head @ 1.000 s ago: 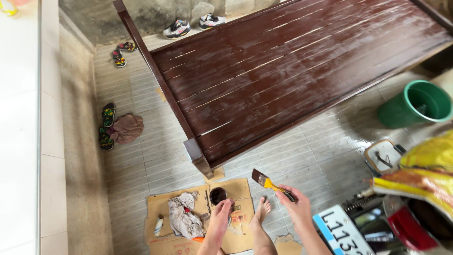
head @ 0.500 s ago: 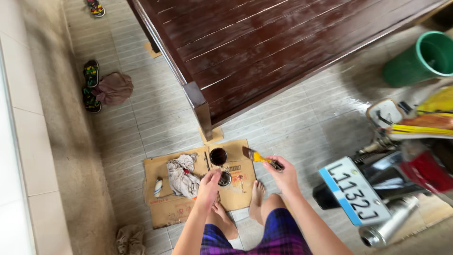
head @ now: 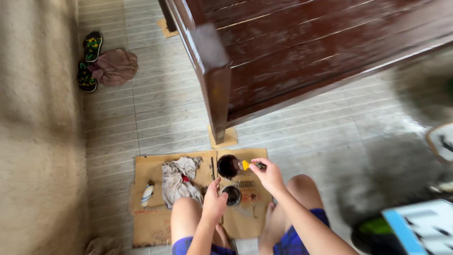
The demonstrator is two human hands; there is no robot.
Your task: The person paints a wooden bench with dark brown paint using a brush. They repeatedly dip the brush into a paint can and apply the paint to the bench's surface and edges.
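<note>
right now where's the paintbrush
In the right hand, low centre of the head view, the paintbrush dips into the open paint can on the cardboard.

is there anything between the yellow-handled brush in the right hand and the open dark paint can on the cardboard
Nothing visible. The right hand holds the yellow-handled paintbrush with its bristle end at the rim of the open dark paint can. The left hand is nearer the round lid, off to the side.

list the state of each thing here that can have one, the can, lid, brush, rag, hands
paint can: open, dark paint inside
lid: off, lying on the cardboard
paintbrush: bristles dipped into the can
right hand: closed on the brush handle
left hand: holds nothing, beside the lid
rag: crumpled, stained
bed frame: coated dark brown, glossy
</note>
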